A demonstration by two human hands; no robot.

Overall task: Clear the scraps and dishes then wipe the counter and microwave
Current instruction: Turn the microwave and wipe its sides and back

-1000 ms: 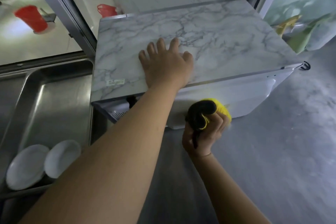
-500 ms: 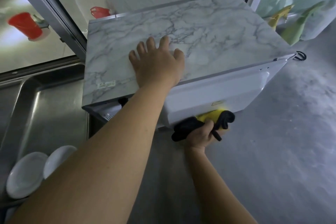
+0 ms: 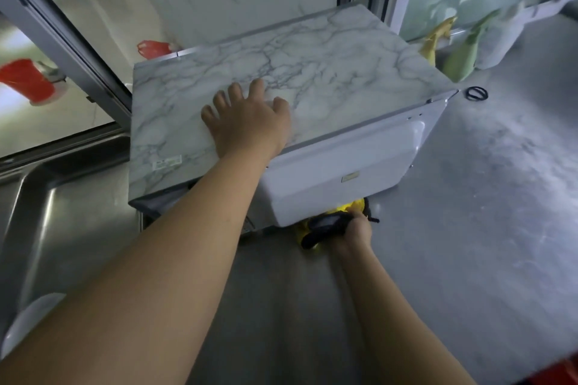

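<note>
Microwave (image 3: pixel 312 72): centre of frame, marble-patterned top, white door facing lower right, standing on grey tabletop (image 3: pixel 469 228).
Left hand (image 3: pixel 247 122): flat on microwave top near its front edge, fingers spread and straight, holding nothing.
Right hand (image 3: pixel 353 234): below centre, at foot of microwave door, fingers curled round yellow-and-black cloth (image 3: pixel 325 225).
Cloth: bunched, pressed against lower edge of door where it meets tabletop; part hidden under door.
Steel sink (image 3: pixel 62 212): left of frame, just beside microwave.
White plate (image 3: pixel 28 319): lower left corner, in sink, mostly hidden behind left forearm.
Black hair tie (image 3: pixel 476 93): right of centre, on tabletop just beside microwave's right front corner.
Red cup (image 3: pixel 26 81): far left, behind glass.
Red item (image 3: pixel 153 48): upper left, behind microwave's back corner; kind unclear.
Yellow and green blurred items (image 3: pixel 450 47): upper right, by glass; kind unclear.
</note>
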